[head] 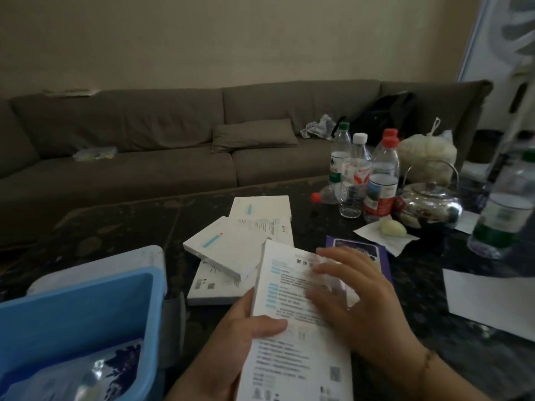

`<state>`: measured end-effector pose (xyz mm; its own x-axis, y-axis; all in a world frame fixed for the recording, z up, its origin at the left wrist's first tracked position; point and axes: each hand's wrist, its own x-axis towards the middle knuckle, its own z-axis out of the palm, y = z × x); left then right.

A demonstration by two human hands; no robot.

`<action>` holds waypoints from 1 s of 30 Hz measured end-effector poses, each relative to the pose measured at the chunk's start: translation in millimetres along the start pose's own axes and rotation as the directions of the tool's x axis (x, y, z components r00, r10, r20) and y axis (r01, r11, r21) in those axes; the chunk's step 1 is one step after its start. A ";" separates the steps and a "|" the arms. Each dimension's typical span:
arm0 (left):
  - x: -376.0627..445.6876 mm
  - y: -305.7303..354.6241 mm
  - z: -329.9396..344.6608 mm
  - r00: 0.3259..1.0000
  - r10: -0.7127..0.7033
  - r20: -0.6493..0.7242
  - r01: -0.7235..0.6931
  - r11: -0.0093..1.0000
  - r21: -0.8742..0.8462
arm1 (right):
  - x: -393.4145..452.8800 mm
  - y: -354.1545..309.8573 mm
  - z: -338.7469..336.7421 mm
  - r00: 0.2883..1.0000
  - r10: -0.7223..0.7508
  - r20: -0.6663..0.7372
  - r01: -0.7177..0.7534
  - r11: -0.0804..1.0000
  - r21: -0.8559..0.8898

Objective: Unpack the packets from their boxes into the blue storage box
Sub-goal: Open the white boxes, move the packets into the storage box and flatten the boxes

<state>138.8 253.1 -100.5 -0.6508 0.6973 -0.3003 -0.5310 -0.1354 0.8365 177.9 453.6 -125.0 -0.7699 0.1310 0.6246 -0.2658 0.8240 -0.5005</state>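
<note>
- The left hand (246, 328) grips a white box (292, 319) from the side, with its thumb pressed on the printed face.
- The right hand (356, 299) lies on the far half of that box with its fingers spread and fairly straight. It is blurry, so how it holds the flap there cannot be told.
- The blue storage box (78, 319) sits at the near left of the counter (121, 227). It already has shiny packets (86, 369) inside.
- More white boxes (231, 244) lie in a loose pile just past the held box.
- A purple packet (376, 256) lies on the counter, partly under the right hand.
- The packets could slide out all at once if the box is tipped while it opens, and miss the blue storage box.
- Water bottles (362, 175) and a shiny kettle (428, 204) stand on the right. A wide swing of the arm could knock one bottle over.
- The purple packet could be forgotten, since the hand hides part of it.
</note>
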 end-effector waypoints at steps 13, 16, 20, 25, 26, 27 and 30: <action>3.0 -3.3 -6.9 1.000 0.007 0.003 -0.007 1.000 0.011 | 10.8 20.3 -4.1 0.980 -0.072 0.186 0.043 0.987 0.153; 7.8 -8.8 -5.4 1.000 0.023 -0.012 -0.023 1.000 0.011 | 8.6 23.1 0.8 0.984 -0.109 0.141 0.091 0.987 0.130; 15.6 -17.4 -0.7 0.980 0.146 -0.135 -0.129 0.984 0.122 | 3.7 19.6 4.1 0.949 -0.251 0.191 0.254 0.967 0.004; 20.3 -23.7 3.1 0.819 0.499 -0.283 -0.331 0.814 0.477 | 0.8 14.7 7.7 0.895 -0.400 0.199 0.429 0.892 -0.138; 20.3 -24.7 2.9 0.793 0.548 -0.265 -0.351 0.767 0.537 | 0.9 12.9 7.9 0.886 -0.422 0.191 0.452 0.877 -0.163; 20.3 -25.9 2.3 0.776 0.583 -0.240 -0.364 0.725 0.585 | 1.0 10.4 7.9 0.880 -0.438 0.183 0.469 0.864 -0.185; 19.8 -28.1 1.3 0.755 0.623 -0.207 -0.385 0.675 0.629 | 1.1 2.3 7.5 0.879 -0.431 0.203 0.472 0.845 -0.249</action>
<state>141.5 271.5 -129.4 -0.9340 0.2963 0.1996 0.2332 0.0823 0.9689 172.1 451.5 -129.9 -0.6802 -0.3520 0.6430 -0.4436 0.8960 0.0213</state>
